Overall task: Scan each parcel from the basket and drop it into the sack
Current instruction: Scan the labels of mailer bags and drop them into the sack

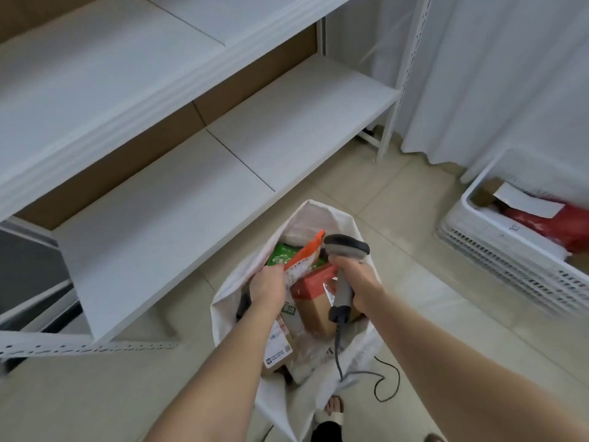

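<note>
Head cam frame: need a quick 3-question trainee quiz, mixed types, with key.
1. True or false: the right hand grips the barcode scanner.
2. The orange-and-white pouch that the left hand holds is: A) over the open sack; B) on a shelf; C) on the floor.
3. Fill in: the white basket stands on the person's ____ side.
Key: 1 true; 2 A; 3 right.

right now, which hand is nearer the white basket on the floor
Right. The right hand, gripping the scanner over the sack, is closer to the basket; the left hand, holding an orange packet, is farther left.
</note>
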